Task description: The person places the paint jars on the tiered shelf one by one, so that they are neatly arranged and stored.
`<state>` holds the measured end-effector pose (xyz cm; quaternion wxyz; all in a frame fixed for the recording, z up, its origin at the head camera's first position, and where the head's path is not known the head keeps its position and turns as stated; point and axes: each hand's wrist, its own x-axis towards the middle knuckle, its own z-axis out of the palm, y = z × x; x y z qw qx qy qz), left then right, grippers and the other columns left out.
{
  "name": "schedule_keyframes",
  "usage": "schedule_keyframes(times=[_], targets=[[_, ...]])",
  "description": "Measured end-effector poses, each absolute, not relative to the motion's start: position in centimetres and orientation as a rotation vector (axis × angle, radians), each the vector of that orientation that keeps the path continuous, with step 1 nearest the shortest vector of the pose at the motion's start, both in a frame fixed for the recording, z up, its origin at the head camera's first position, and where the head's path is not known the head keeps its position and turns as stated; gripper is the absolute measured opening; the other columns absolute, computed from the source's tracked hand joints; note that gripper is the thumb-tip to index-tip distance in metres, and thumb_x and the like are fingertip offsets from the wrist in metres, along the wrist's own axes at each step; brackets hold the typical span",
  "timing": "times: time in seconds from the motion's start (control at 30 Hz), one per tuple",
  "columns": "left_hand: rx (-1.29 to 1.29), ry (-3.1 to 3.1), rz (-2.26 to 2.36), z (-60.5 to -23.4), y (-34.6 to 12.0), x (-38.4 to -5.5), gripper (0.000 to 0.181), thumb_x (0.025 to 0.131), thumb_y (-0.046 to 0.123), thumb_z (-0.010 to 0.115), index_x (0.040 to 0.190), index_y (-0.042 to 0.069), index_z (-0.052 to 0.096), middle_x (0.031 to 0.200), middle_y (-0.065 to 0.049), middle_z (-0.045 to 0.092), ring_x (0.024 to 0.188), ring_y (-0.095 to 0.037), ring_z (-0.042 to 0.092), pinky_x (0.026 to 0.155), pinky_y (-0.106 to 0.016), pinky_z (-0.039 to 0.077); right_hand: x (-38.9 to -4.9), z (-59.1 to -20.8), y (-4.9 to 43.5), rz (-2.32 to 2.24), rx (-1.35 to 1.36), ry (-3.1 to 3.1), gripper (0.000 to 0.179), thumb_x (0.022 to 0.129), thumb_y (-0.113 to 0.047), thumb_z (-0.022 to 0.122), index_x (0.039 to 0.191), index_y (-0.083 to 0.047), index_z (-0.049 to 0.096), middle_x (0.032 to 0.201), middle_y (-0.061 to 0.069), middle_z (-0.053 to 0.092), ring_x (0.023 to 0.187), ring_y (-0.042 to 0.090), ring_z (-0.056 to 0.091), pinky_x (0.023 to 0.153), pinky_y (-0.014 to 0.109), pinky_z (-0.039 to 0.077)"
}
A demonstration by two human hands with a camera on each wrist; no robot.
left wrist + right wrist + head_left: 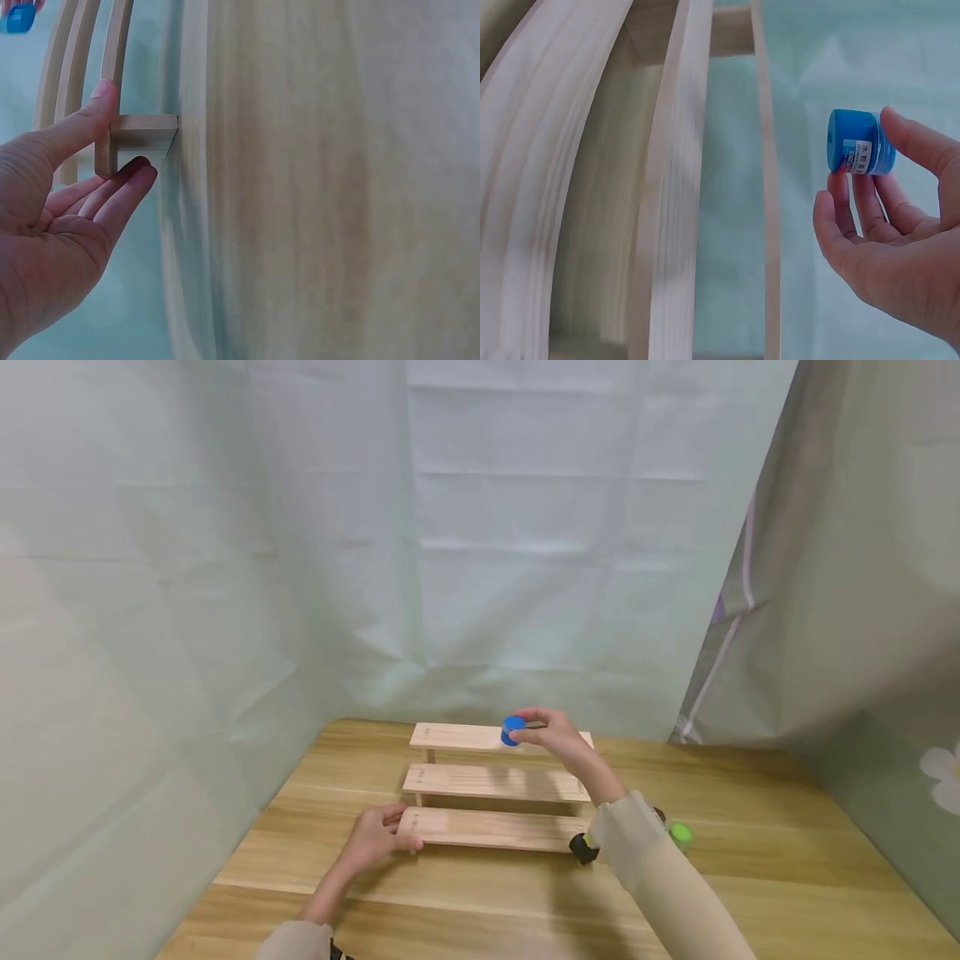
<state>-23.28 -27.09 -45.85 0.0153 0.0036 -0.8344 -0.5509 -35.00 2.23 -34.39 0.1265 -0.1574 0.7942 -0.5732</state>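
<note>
My right hand (pixel 553 735) pinches a small blue paint jar (pixel 851 142) between thumb and fingers; a white printed label shows on its side. The jar is held in the air at the height of the top board of a three-step wooden rack (pixel 495 783), overlapping that board in the head view. At the rack's lower left corner, my left hand (pixel 375 837) grips the end of the lowest board (pixel 114 97). Its thumb lies along the front edge and its fingers reach round the other side, by the support leg.
A jar with a bright green lid (pixel 681 833) stands right of the rack, partly behind the right sleeve (pixel 652 860). The rack stands on a wood-grain table (pixel 480 902). Pale cloth curtains (pixel 525 568) hang behind the table and along both sides.
</note>
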Motion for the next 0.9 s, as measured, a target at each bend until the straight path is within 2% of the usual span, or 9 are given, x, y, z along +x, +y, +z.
schedule_keyframes(times=[0.17, 0.33, 0.57, 0.7, 0.9], targets=[[0.013, -2.578, -1.735, -45.9, -26.5, -23.2, 0.081, 0.068, 0.002, 0.085, 0.131, -0.024, 0.042, 0.134, -0.04, 0.048, 0.119, -0.048, 0.057, 0.084, -0.031, 0.059, -35.7, -34.9, 0.0, -1.718, -0.449, 2.298, 0.046, 0.09, -0.013, 0.068, 0.133, -0.005, 0.056, 0.132, 0.019, 0.06, 0.121, 0.034, 0.058, 0.106, 0.048, 0.046], [0.02, -2.56, -1.751, -46.3, -26.0, -22.9, 0.079, 0.067, 0.0, 0.085, 0.13, -0.024, 0.043, 0.134, -0.04, 0.047, 0.118, -0.049, 0.057, 0.083, -0.031, 0.059, -36.1, -35.7, -2.0, -1.713, -0.41, 2.311, 0.045, 0.088, -0.013, 0.07, 0.131, -0.006, 0.059, 0.129, 0.018, 0.062, 0.117, 0.032, 0.06, 0.09, 0.039, 0.055], [-0.011, -2.563, -1.768, -46.3, -25.6, -22.6, 0.08, 0.068, 0.001, 0.085, 0.131, -0.024, 0.042, 0.134, -0.041, 0.048, 0.119, -0.049, 0.057, 0.084, -0.031, 0.059, -36.4, -36.2, -4.1, -1.719, -0.396, 2.326, 0.044, 0.088, -0.013, 0.072, 0.129, -0.005, 0.061, 0.128, 0.018, 0.063, 0.115, 0.031, 0.061, 0.077, 0.029, 0.054], [-0.038, -2.574, -1.765, -46.2, -25.3, -22.6, 0.079, 0.069, 0.001, 0.085, 0.131, -0.024, 0.043, 0.133, -0.041, 0.048, 0.119, -0.049, 0.057, 0.085, -0.032, 0.059, -36.4, -36.4, -4.6, -1.732, -0.381, 2.331, 0.04, 0.087, -0.012, 0.072, 0.126, -0.006, 0.063, 0.127, 0.017, 0.063, 0.116, 0.03, 0.06, 0.079, 0.03, 0.054], [-0.069, -2.593, -1.75, -46.0, -25.4, -22.5, 0.079, 0.069, 0.002, 0.085, 0.131, -0.024, 0.043, 0.132, -0.042, 0.048, 0.118, -0.05, 0.057, 0.085, -0.031, 0.059, -36.1, -36.6, -5.0, -1.729, -0.391, 2.324, 0.041, 0.089, -0.012, 0.071, 0.129, -0.007, 0.061, 0.128, 0.016, 0.062, 0.119, 0.031, 0.059, 0.092, 0.039, 0.054]])
